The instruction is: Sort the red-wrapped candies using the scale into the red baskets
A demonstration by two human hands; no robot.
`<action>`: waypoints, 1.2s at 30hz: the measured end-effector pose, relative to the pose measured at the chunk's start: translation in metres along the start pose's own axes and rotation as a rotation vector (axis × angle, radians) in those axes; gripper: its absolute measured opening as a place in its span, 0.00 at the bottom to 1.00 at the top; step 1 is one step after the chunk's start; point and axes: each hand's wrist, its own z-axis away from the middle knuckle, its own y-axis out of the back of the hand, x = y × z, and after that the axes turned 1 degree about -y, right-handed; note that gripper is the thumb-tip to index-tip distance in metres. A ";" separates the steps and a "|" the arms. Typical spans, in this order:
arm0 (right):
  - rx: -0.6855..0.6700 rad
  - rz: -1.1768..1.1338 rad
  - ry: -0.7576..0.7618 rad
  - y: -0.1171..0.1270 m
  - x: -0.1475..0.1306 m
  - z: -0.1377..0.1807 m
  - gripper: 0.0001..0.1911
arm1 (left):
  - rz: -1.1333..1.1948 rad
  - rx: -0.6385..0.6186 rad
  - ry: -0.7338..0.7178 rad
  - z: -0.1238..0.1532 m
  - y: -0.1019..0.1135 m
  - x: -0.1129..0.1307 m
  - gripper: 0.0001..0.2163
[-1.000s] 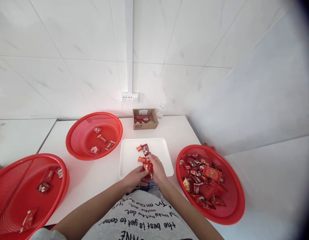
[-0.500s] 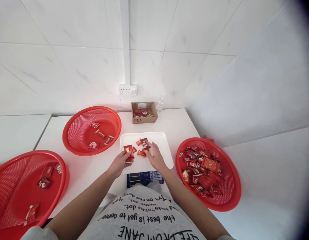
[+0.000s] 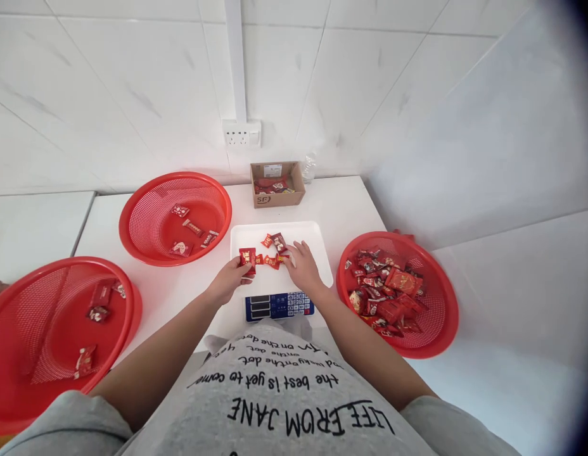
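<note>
My left hand [image 3: 230, 280] pinches a red candy packet [image 3: 247, 257] at the left side of the white tray [image 3: 313, 237] on a scale [image 3: 279, 305]. My right hand [image 3: 302, 268] rests on the tray with fingers spread flat beside several small red packets [image 3: 273, 248]; nothing shows in its grasp.
A red basket [image 3: 398, 288] full of red packets stands at the right. Two red baskets with a few packets each stand at the back left [image 3: 175, 216] and near left [image 3: 51, 329]. A small cardboard box [image 3: 277, 183] sits by the wall below a socket [image 3: 241, 134].
My left hand took a red packet from the pile near my right hand and carried it to the tray's left side. The camera tilted down, showing the scale's keypad.
</note>
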 end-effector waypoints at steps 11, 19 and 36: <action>0.117 -0.195 -0.094 0.022 0.007 0.049 0.20 | -0.255 -0.041 -0.135 -0.022 -0.012 0.017 0.11; -0.093 -0.594 -0.214 0.021 -0.021 0.061 0.22 | -0.376 -0.266 -0.124 0.007 -0.026 -0.007 0.12; -0.135 -0.709 -0.327 0.022 -0.007 0.078 0.18 | -1.012 0.146 -0.403 -0.037 -0.007 0.024 0.18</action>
